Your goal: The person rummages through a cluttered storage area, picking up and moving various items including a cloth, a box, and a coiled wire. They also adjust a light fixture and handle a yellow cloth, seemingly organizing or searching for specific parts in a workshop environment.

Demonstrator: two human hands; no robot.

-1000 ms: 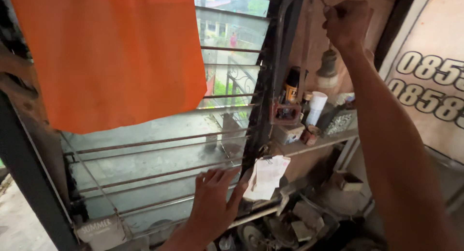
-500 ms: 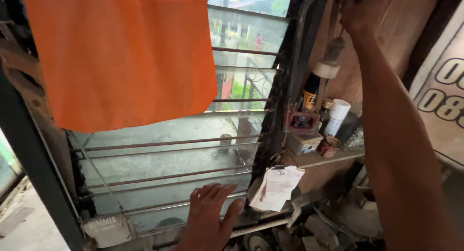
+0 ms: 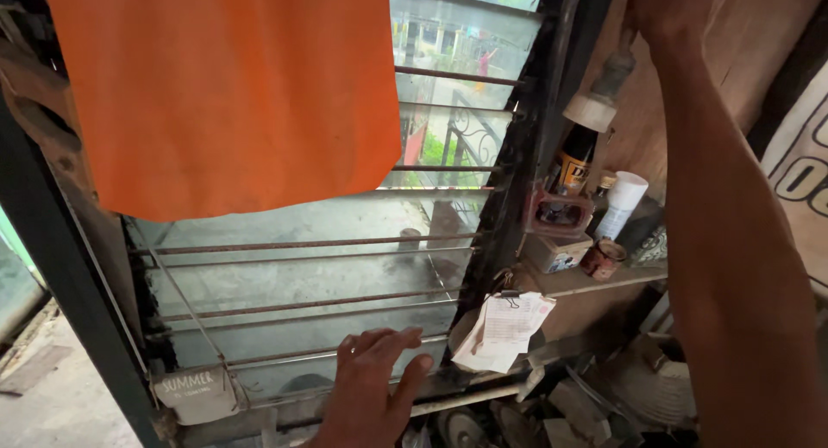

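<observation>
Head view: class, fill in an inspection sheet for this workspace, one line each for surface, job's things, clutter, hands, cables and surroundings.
Surface: narrow wooden shelf beside the window, crowded.
Job's things: brush-like tool hanging at the wall under the right hand; barred window by the left hand.
Clutter: dark bottle, white container, small rusty tin, clipped papers, scrap parts below.
Hands: left hand open, fingers spread at the lowest bars; right hand raised, mostly cut off by the frame edge.
Cables: nothing seen.
Surroundings: orange cloth over the upper window; street outside.
</observation>
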